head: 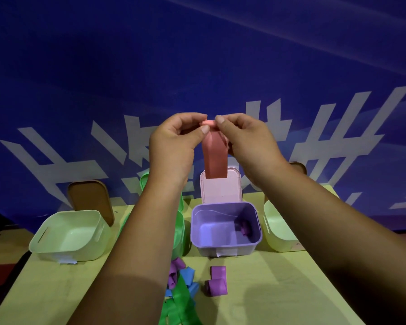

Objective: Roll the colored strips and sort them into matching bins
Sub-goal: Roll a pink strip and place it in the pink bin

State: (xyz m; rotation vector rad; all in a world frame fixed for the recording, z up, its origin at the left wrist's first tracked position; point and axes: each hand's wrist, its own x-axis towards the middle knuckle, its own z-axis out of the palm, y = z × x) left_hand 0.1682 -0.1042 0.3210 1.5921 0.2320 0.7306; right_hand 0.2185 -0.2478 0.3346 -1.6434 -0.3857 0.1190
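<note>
— What's left of the purple bin (202,249)?
— A green bin (179,231), mostly behind the left forearm (136,254).
— Right of it?
— A pale bin (274,231), half behind the right forearm (338,231).
— In front?
— The strip pile (181,299) runs off the bottom edge.

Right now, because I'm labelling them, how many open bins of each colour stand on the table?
Pale: 2, the left pale bin and the right pale bin
Green: 1, the green bin, partly hidden by an arm
Purple: 1, the purple bin
Total: 4
</note>
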